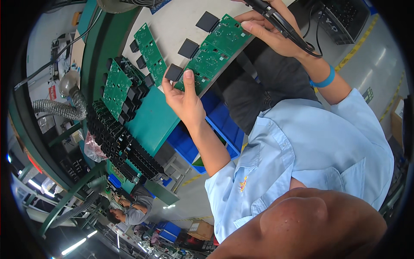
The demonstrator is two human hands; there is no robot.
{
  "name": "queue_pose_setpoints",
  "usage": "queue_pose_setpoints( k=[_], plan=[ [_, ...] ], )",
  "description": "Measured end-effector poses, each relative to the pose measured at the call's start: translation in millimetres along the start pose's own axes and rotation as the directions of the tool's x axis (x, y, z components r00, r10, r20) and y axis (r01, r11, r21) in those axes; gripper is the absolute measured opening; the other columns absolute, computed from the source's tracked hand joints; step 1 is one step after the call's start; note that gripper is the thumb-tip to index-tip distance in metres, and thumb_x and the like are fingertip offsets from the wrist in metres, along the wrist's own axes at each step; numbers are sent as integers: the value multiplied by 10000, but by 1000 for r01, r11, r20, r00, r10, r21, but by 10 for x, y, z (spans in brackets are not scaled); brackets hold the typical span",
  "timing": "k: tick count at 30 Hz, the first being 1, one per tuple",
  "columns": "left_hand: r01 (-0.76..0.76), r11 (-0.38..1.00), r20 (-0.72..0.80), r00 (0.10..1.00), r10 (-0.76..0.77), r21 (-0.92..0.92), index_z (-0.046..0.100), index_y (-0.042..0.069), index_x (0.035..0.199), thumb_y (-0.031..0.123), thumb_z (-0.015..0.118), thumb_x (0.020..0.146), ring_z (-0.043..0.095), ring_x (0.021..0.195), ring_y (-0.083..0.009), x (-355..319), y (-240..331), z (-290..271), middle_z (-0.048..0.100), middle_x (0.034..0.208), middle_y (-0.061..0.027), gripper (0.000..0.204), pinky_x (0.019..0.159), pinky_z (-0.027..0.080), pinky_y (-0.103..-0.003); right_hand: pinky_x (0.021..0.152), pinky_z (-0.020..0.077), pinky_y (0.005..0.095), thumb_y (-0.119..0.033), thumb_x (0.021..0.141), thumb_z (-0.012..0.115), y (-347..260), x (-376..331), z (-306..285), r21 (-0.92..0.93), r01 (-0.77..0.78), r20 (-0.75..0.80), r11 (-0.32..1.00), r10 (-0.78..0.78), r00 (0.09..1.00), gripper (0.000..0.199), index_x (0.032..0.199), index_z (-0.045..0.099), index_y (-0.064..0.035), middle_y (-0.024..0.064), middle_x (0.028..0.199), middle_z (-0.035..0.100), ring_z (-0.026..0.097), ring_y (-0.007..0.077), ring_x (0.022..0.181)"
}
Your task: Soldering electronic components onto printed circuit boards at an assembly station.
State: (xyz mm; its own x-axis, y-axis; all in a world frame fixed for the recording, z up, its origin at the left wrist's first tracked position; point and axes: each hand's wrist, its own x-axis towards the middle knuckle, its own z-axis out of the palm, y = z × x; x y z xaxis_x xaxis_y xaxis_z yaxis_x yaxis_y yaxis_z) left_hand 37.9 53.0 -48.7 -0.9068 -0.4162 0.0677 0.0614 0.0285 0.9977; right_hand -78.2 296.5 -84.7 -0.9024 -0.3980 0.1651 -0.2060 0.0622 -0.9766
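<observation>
A long green circuit board (pixel 217 48) with several black square parts along one side is held between my two hands. My left hand (pixel 187 101) pinches its near left end, thumb on top and fingers beside a black square part. At the far right end, the thumb and fingers of my right hand (pixel 278 39) grip the board's edge. That same hand also carries a black, pen-shaped corded tool (pixel 276 19), lying across the palm; its tip is out of view. A blue band (pixel 324 77) circles my right wrist. Another green board (pixel 150 48) lies on the pale work surface (pixel 172 26) to the left.
Stacked green boards (pixel 115 88) and a long row of upright black-edged boards (pixel 125 144) stand on the left. A flexible duct (pixel 60 108) is beyond them. Blue bins (pixel 230 134) sit below the bench edge. Farther off, a co-worker (pixel 137 211) bends over the line.
</observation>
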Motion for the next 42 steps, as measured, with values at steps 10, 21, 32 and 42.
queue_pose_setpoints(
  k=[10, 21, 32, 42],
  plan=[
    [7, 999, -15, 1000, -7, 40, 572, -17, 1258, 151, 694, 1001, 581, 891, -101, 7, -43, -40, 656, 1022, -77, 331, 807, 476, -212, 755, 566, 200, 58, 896, 708, 52, 13, 19, 77, -22, 59, 997, 18, 998, 617, 1429, 404, -7, 176, 1397, 593, 728, 156, 946],
    [104, 984, -20, 994, -108, -143, 590, -12, 1236, 211, 656, 1033, 564, 879, -100, 18, -42, -127, 654, 1025, -59, 309, 822, 466, -229, 687, 538, 160, 74, 876, 713, 148, 39, 2, 39, -58, 30, 998, 57, 998, 629, 1423, 415, -11, 175, 1384, 622, 725, 112, 865],
    [-141, 968, 133, 984, 115, 207, 603, 3, 1228, 124, 803, 878, 632, 949, -155, 93, 102, -141, 687, 1110, -115, 421, 875, 501, -292, 759, 576, 200, 109, 873, 695, 99, 167, 8, 100, -146, 72, 984, 139, 988, 649, 1435, 398, -22, 184, 1412, 595, 736, 166, 967],
    [-240, 772, 650, 709, -275, 589, 583, -21, 1266, 45, 824, 818, 653, 1022, -209, 811, 729, 182, 686, 1164, -182, 513, 869, 537, -311, 818, 591, 233, 113, 880, 690, -131, 226, 100, 132, -6, 117, 991, -9, 993, 646, 1435, 394, -32, 191, 1426, 575, 737, 188, 996]
  ],
)
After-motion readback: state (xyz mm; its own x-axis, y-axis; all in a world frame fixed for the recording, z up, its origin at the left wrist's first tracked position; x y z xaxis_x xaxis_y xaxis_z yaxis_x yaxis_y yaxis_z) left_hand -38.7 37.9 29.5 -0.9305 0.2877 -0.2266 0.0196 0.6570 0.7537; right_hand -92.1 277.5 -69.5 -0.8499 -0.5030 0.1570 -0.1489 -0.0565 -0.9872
